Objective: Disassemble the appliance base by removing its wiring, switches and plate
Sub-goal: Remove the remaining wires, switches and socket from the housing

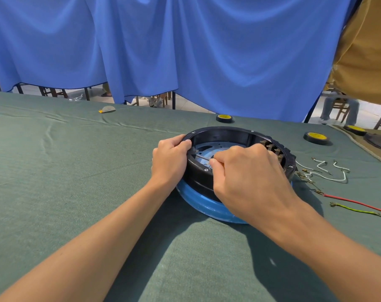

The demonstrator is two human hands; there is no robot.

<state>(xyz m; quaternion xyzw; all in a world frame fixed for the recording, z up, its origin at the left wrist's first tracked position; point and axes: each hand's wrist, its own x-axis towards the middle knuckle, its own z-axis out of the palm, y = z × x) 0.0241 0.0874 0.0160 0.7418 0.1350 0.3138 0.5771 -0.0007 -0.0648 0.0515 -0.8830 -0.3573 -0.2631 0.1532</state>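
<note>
The round appliance base, black ring on a blue rim, lies upside down on the green cloth. Inside shows a silvery metal plate. A row of switch terminals lines its right inner wall. My left hand grips the ring's left edge. Curled round a screwdriver, my right hand holds it so that the thin metal shaft points left to a small bracket inside the ring. Loose white wires, a red wire and a green-yellow wire lie right of the base.
Green cloth covers the table. Black tape rolls with yellow cores lie at the back and right, a third beyond. A small white-orange scrap lies far left. Blue curtain hangs behind; a seated person's legs show at right.
</note>
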